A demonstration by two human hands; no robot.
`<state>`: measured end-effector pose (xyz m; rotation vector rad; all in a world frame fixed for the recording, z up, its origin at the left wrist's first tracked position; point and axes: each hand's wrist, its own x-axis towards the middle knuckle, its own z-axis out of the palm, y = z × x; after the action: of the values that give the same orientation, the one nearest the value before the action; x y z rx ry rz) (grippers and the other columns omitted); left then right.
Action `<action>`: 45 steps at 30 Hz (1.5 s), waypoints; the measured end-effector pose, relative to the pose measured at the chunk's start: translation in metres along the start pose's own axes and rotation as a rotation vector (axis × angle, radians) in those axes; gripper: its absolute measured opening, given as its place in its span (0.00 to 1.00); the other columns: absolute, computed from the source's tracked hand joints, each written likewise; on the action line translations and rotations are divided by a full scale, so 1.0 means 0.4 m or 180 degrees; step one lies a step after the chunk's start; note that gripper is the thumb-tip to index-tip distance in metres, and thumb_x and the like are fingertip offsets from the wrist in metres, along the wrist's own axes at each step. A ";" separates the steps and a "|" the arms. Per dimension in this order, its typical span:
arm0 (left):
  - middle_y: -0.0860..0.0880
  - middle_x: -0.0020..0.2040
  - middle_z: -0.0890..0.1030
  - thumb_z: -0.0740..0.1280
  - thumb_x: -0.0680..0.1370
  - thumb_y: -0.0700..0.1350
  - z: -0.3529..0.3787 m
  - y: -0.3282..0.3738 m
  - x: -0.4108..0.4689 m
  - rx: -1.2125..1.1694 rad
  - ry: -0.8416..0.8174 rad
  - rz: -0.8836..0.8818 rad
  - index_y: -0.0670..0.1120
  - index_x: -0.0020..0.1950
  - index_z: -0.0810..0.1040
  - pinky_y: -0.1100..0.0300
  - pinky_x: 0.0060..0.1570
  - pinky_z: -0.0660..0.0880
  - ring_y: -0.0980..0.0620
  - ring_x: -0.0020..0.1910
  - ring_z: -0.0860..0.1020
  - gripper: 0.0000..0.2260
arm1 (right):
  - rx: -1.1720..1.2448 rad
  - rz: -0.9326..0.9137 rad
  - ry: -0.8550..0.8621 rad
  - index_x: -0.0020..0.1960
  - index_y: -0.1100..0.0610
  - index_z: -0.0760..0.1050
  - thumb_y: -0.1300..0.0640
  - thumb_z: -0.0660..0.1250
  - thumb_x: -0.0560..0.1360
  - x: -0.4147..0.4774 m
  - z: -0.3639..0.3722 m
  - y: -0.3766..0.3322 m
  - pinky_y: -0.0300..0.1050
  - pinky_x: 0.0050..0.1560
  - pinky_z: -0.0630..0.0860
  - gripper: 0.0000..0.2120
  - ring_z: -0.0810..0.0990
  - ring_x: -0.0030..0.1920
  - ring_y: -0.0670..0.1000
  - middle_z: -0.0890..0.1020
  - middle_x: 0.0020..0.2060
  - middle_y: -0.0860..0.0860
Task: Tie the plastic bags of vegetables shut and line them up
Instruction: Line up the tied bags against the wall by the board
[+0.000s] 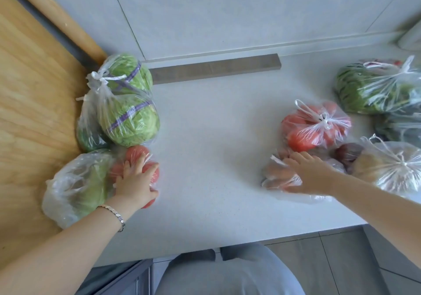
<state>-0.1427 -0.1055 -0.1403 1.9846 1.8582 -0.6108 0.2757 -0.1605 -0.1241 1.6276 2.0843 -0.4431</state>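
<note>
Head view: at the lower left of the frame the left hand point(134, 182) lies palm-down on a clear bag of tomatoes point(136, 152), its fingers point(140, 163) spread and nearly straight, pressing rather than gripping. This bag sits on the white desk point(216, 153), touching a loose bag of greens point(75, 185) on its left and a knotted bag of cabbages point(128, 112) above. Right of centre, the right hand point(308, 173) rests flat, fingers extended, on a blurred bag of pinkish-brown vegetables point(276, 175). A knotted tomato bag point(315, 127) lies just above its fingertips.
</note>
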 end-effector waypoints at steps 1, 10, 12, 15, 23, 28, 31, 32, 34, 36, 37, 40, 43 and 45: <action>0.51 0.76 0.44 0.66 0.71 0.51 -0.003 0.000 0.000 0.0018 0.0006 0.0008 0.58 0.72 0.58 0.39 0.66 0.63 0.37 0.74 0.48 0.31 | -0.0153 -0.0065 -0.0164 0.69 0.51 0.60 0.36 0.61 0.70 0.002 -0.004 0.015 0.47 0.63 0.69 0.33 0.67 0.63 0.51 0.68 0.63 0.48; 0.53 0.77 0.45 0.65 0.72 0.57 -0.026 -0.028 -0.011 0.0076 -0.0129 0.0242 0.59 0.73 0.54 0.41 0.69 0.57 0.40 0.75 0.49 0.32 | 0.0122 0.0144 0.0119 0.64 0.54 0.68 0.57 0.56 0.76 0.069 -0.092 -0.111 0.41 0.49 0.73 0.17 0.79 0.55 0.51 0.78 0.56 0.49; 0.54 0.77 0.45 0.65 0.71 0.61 -0.033 -0.049 -0.017 0.0058 -0.0149 0.0380 0.61 0.73 0.53 0.42 0.69 0.55 0.42 0.75 0.49 0.34 | 0.0362 0.0021 0.0065 0.61 0.51 0.71 0.56 0.56 0.76 0.061 -0.130 -0.182 0.40 0.50 0.72 0.15 0.78 0.55 0.50 0.78 0.56 0.47; 0.56 0.77 0.45 0.65 0.71 0.63 -0.038 -0.084 -0.022 0.0096 -0.0137 0.0581 0.62 0.73 0.52 0.44 0.71 0.52 0.45 0.76 0.50 0.35 | 0.0758 -0.0344 -0.0150 0.60 0.51 0.70 0.53 0.58 0.76 0.047 -0.185 -0.326 0.40 0.45 0.70 0.13 0.78 0.51 0.51 0.78 0.54 0.49; 0.56 0.77 0.49 0.55 0.81 0.47 -0.054 -0.136 0.011 0.0156 -0.0004 0.0892 0.63 0.73 0.48 0.47 0.71 0.55 0.45 0.76 0.49 0.26 | 0.0809 -0.1429 -0.0734 0.61 0.56 0.70 0.62 0.58 0.75 0.136 -0.191 -0.723 0.43 0.45 0.70 0.15 0.78 0.51 0.56 0.78 0.53 0.54; 0.55 0.77 0.52 0.51 0.81 0.39 -0.039 -0.163 0.033 0.0178 0.0060 0.1043 0.64 0.73 0.47 0.48 0.70 0.56 0.44 0.76 0.51 0.28 | 0.0757 -0.1563 -0.0533 0.51 0.58 0.76 0.57 0.64 0.73 0.191 -0.157 -0.873 0.49 0.43 0.78 0.09 0.80 0.44 0.58 0.81 0.45 0.54; 0.55 0.77 0.52 0.49 0.80 0.36 -0.036 -0.175 0.041 0.0221 0.0086 0.1154 0.64 0.73 0.47 0.47 0.70 0.57 0.44 0.76 0.51 0.29 | 0.0899 -0.1581 -0.0269 0.57 0.58 0.73 0.62 0.64 0.72 0.183 -0.144 -0.873 0.51 0.49 0.75 0.14 0.76 0.51 0.60 0.75 0.53 0.58; 0.54 0.77 0.52 0.49 0.80 0.36 -0.036 -0.178 0.041 0.0226 0.0085 0.1178 0.63 0.73 0.47 0.47 0.70 0.56 0.43 0.76 0.51 0.29 | 0.0998 -0.1589 -0.0116 0.59 0.57 0.72 0.62 0.64 0.72 0.171 -0.143 -0.863 0.52 0.53 0.73 0.16 0.74 0.55 0.59 0.74 0.55 0.57; 0.54 0.77 0.52 0.50 0.81 0.39 -0.037 -0.178 0.037 0.0235 0.0099 0.1250 0.62 0.74 0.47 0.45 0.71 0.54 0.42 0.76 0.50 0.27 | 0.1148 -0.1427 0.0188 0.65 0.53 0.67 0.58 0.63 0.73 0.143 -0.129 -0.822 0.51 0.65 0.65 0.21 0.67 0.63 0.56 0.69 0.62 0.55; 0.54 0.77 0.48 0.52 0.81 0.48 -0.039 -0.179 0.032 0.0189 -0.0032 0.1324 0.63 0.74 0.46 0.41 0.72 0.50 0.40 0.76 0.46 0.24 | 0.1176 -0.1031 0.0230 0.71 0.48 0.57 0.45 0.63 0.71 0.106 -0.105 -0.768 0.52 0.70 0.58 0.31 0.59 0.68 0.55 0.60 0.69 0.52; 0.55 0.77 0.44 0.53 0.80 0.54 -0.041 -0.181 0.030 0.0166 -0.0173 0.1359 0.63 0.74 0.46 0.38 0.71 0.48 0.39 0.75 0.43 0.25 | 0.1140 -0.0834 0.0207 0.72 0.47 0.53 0.39 0.62 0.69 0.085 -0.086 -0.739 0.52 0.70 0.59 0.35 0.57 0.70 0.55 0.57 0.70 0.51; 0.54 0.76 0.34 0.60 0.73 0.64 -0.035 -0.192 0.027 0.0375 -0.0488 0.1527 0.66 0.72 0.46 0.33 0.69 0.44 0.36 0.73 0.35 0.32 | 0.0755 -0.0648 0.0490 0.69 0.48 0.60 0.27 0.55 0.65 0.031 -0.042 -0.681 0.51 0.58 0.75 0.39 0.69 0.65 0.55 0.67 0.67 0.52; 0.52 0.75 0.31 0.65 0.68 0.66 -0.019 -0.199 0.029 0.0651 -0.0423 0.1652 0.67 0.72 0.45 0.30 0.67 0.45 0.35 0.72 0.33 0.40 | 0.0573 -0.0142 0.0420 0.66 0.50 0.65 0.27 0.63 0.55 0.022 -0.012 -0.656 0.53 0.50 0.79 0.45 0.75 0.57 0.57 0.74 0.61 0.55; 0.52 0.75 0.31 0.67 0.68 0.65 -0.012 -0.195 0.029 0.0645 -0.0386 0.1634 0.68 0.71 0.44 0.29 0.67 0.46 0.34 0.72 0.33 0.41 | 0.0848 0.0219 0.0248 0.72 0.50 0.57 0.28 0.67 0.54 0.031 0.007 -0.659 0.54 0.54 0.76 0.52 0.75 0.58 0.59 0.68 0.65 0.57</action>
<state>-0.2197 -0.0873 -0.1395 2.3681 1.1803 -0.7575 0.0185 -0.2177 -0.1398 1.8880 2.0891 -0.6679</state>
